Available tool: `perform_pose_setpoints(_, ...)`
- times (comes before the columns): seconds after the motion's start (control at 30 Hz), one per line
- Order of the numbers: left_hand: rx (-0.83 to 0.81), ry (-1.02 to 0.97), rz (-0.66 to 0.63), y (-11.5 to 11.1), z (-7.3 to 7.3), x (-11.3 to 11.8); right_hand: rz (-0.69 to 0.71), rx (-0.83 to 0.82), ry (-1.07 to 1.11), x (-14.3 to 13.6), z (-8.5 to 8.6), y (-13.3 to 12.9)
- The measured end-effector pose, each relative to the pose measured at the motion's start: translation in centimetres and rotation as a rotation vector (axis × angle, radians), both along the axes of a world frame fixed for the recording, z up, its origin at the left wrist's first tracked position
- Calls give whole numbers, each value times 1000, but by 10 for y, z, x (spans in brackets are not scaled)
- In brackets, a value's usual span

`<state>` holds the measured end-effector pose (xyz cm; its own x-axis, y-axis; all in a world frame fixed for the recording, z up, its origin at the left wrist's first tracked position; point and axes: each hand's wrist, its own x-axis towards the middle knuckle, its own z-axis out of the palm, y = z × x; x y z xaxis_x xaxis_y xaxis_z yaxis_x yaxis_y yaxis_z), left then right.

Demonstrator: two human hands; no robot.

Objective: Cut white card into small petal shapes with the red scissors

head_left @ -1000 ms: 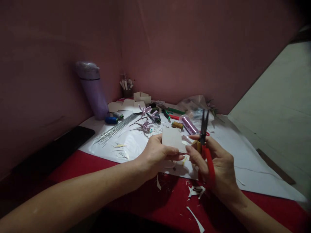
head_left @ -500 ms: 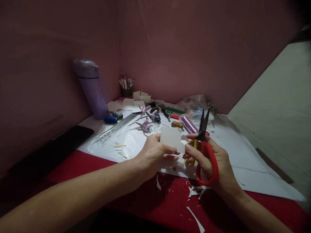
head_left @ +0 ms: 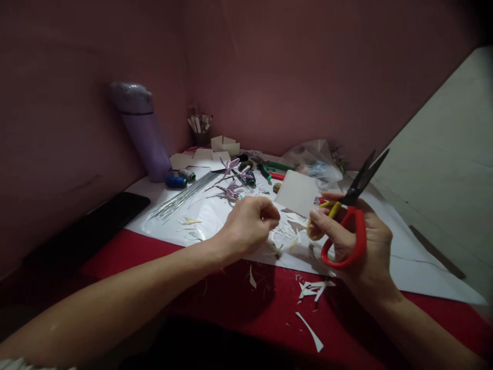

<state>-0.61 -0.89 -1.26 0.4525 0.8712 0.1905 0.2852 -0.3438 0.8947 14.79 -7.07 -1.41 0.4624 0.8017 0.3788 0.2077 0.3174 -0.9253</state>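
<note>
My right hand [head_left: 358, 231] grips red-and-yellow-handled scissors [head_left: 352, 198], their dark blades parted and pointing up to the right. A blank white card [head_left: 298, 191] is at that hand's fingertips, seemingly pinched there too. My left hand [head_left: 252, 221] is closed, fingers curled in, over the paper; whatever is in it, if anything, is hidden. Below and beside it lie thin paper offcuts [head_left: 287, 231]. Just beyond it are lilac wire-stemmed flowers [head_left: 231, 165].
Silvery wires [head_left: 185, 198], a blue thread spool [head_left: 176, 182] and a dark flat slab [head_left: 96, 221] lie to the left. A purple wrapped bottle [head_left: 142, 136] leans by the wall. Behind are cut cards [head_left: 203, 154], pliers [head_left: 265, 172] and a plastic bag [head_left: 314, 162]. Scraps [head_left: 314, 290] litter the red cloth.
The card has left my left hand and is now at my right hand's fingers. My right hand has moved right with the scissors, which tilt further right. My left fingers have curled in.
</note>
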Motion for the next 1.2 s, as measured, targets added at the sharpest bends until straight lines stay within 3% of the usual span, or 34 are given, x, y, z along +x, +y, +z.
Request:
perform_pose_setpoints(0.1,304,373,-114,-2,-1,-4,-57,29,-24,2,1,0)
perform_pose_setpoints(0.17,458,511,-198,-3,-3,-5,-66,30,-40,2,2,1)
perform_pose_setpoints(0.6,861,706,-372,2,-13,-2,-41,26,-23,2,0,2)
perform_pose_setpoints(0.73,804,653,-299,-1,-11,-2,-51,-28,-25,3,-2,4)
perform_pose_setpoints(0.87,724,364,-193,-7,-6,-4,22,-104,-8,1,-5,6)
perform_pose_setpoints(1.0,777,264,-158,-9,-5,-3,100,-116,22,-3,-4,4)
perform_pose_setpoints(1.2,910,238,61,-10,1,0,216,-119,13,-6,-2,0)
